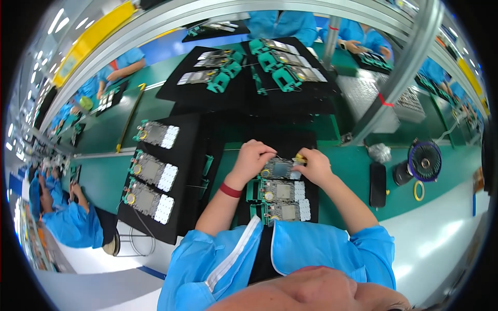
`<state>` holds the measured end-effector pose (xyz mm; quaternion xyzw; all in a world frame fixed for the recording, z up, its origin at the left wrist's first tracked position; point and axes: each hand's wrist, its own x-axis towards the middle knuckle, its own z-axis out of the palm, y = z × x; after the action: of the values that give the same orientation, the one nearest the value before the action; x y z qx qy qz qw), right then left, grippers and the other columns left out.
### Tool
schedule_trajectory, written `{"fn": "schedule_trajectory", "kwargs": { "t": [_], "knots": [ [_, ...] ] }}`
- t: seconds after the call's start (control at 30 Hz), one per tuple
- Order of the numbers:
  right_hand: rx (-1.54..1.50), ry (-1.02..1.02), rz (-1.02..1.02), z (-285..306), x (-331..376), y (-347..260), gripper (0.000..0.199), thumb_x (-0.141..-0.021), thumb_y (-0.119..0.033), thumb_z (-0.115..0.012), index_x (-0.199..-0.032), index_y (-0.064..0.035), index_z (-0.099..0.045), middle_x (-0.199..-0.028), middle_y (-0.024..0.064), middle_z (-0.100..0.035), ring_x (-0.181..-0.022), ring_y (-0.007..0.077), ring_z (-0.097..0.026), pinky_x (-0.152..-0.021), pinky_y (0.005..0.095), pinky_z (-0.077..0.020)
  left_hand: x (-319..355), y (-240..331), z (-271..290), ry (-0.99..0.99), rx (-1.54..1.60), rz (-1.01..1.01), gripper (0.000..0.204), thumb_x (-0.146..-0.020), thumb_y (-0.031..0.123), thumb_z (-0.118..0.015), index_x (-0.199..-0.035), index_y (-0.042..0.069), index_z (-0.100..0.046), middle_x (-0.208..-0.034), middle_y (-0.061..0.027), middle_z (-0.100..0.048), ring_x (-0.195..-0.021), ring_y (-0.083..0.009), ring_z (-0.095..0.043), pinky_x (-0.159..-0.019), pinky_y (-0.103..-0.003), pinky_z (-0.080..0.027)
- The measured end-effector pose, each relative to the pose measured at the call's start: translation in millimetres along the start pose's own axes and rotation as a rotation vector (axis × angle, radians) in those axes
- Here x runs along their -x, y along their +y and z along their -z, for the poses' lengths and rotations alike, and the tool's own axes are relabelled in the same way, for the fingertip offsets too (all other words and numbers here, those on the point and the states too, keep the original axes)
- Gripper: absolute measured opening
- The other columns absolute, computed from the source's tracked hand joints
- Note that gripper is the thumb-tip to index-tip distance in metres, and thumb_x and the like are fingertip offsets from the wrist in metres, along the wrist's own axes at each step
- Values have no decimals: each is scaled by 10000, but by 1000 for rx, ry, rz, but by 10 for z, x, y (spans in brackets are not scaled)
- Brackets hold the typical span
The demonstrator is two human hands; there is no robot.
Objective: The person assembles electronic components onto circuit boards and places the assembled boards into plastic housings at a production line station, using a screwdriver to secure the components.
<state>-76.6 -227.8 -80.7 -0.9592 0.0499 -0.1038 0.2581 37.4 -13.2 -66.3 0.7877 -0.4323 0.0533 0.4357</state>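
Three circuit boards with pale white pads on their right ends lie in a column on a black mat before me: the far board, the middle board and the near board. Green plastic brackets sit along their left side. Over the far board's left upper edge is my left hand, thumb and forefinger pinched together; whatever is in the pinch is too small to make out. At that board's right end my right hand closes its fingers on a small yellow thing, its kind unclear.
Three more boards lie on a black mat at the left. Farther off, black mats carry boards with green brackets. At the right are a black phone, a round fan, a yellow tape ring and a metal post. Co-workers sit around.
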Motion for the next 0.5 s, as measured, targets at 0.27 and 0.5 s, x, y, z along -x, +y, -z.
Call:
{"fn": "schedule_trajectory", "kwargs": {
  "t": [0.27, 0.5],
  "knots": [
    [-104, 5, 1, -72, 66, 227, 428, -684, -297, -865, -934, -86, -590, -829, 118, -648, -827, 345, -645, -706, 434, -512, 105, 12, -162, 30, -70, -93, 72, -728, 164, -761, -732, 134, -697, -795, -21, -647, -832, -252, -580, -775, -386, -457],
    [-145, 11, -37, -157, 86, 239, 432, -752, -322, -821, -1021, -84, -581, -891, 133, -680, -861, 356, -667, -735, 437, -524, 189, -42, -286, 26, -142, -26, 109, -739, 188, -765, -778, 130, -682, -798, -8, -676, -867, -241, -618, -816, -395, -445]
  ]
}}
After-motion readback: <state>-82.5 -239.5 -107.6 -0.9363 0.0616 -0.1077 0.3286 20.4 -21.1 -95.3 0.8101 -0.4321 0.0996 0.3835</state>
